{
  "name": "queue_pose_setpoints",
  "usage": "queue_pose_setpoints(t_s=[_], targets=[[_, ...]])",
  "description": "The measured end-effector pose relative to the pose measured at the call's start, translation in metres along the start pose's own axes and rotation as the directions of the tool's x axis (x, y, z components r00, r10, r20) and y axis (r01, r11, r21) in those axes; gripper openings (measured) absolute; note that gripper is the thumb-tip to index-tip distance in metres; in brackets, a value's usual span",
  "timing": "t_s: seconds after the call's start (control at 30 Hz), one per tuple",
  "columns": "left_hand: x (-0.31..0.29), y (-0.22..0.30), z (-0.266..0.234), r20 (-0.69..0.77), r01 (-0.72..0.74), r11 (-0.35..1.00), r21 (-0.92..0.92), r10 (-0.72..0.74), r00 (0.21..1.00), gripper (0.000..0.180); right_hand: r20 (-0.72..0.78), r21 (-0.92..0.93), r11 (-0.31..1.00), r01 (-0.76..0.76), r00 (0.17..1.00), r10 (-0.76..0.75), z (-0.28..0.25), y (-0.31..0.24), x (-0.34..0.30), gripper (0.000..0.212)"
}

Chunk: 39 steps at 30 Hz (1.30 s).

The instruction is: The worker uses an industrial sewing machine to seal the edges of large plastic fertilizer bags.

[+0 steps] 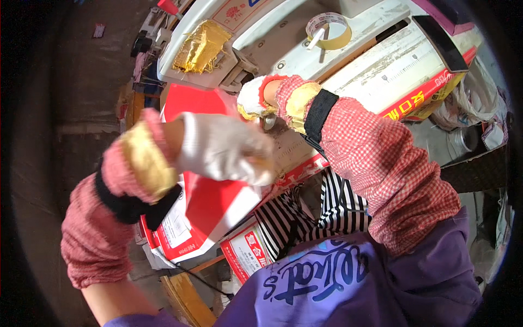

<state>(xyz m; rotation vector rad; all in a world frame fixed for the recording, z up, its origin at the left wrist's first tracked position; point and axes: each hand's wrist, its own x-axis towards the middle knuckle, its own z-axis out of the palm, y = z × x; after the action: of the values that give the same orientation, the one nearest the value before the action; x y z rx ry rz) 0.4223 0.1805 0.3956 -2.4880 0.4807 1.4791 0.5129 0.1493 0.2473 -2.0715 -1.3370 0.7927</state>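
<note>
My left hand [226,147], in a white glove, hangs over a red and white printed sheet [204,204]. Its fingers look curled but are smeared by motion, and I cannot make out anything in them. My right hand [255,99] wears a white and yellow glove with an orange cuff. It is beside the head end of a white machine that looks like a sewing machine [267,46], with its fingers mostly hidden. The sheet spreads under my left hand and hangs down at the left, bent, with its red part uppermost.
On the machine lie a roll of tape [339,39] and a frayed yellow cloth piece [201,46]. Along the white bed [392,65] at the right runs a red and yellow printed strip [414,103]. White plastic bags [471,95] stand farther right. A wooden piece [188,300] is below.
</note>
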Motion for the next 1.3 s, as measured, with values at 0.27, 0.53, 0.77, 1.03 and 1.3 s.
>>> queue_pose_setpoints(t_s=[0.27, 0.53, 0.77, 1.03, 1.3], targets=[[-0.039, 0.044, -0.072, 0.379, 0.433, 0.828, 0.356, -0.551, 0.744, 0.054, 0.11, 0.357, 0.923, -0.147, 0.987, 0.115, 0.006, 0.01, 0.015, 0.022], [-0.007, 0.034, -0.01, 0.559, 0.094, 0.979, 0.183, -0.182, 0.809, 0.06, 0.0, 0.44, 0.893, -0.095, 0.994, 0.106, 0.021, 0.016, 0.02, 0.023], [-0.08, 0.064, 0.049, 0.639, 0.187, 0.881, 0.434, -0.448, 0.625, 0.027, -0.071, -0.096, 0.984, -0.152, 0.987, 0.145, 0.031, 0.002, 0.025, 0.021], [0.002, 0.14, 0.09, 0.55, -0.409, 0.859, 0.307, 0.191, 0.813, 0.017, -0.917, -0.261, 0.963, -0.062, 0.329, -0.227, 0.147, -0.035, -0.057, 0.011], [-0.037, 0.109, 0.056, 0.413, -0.186, 0.931, 0.313, 0.043, 0.91, 0.015, -0.876, -0.341, 0.768, -0.542, 0.479, -0.05, 0.171, -0.039, -0.036, 0.011]])
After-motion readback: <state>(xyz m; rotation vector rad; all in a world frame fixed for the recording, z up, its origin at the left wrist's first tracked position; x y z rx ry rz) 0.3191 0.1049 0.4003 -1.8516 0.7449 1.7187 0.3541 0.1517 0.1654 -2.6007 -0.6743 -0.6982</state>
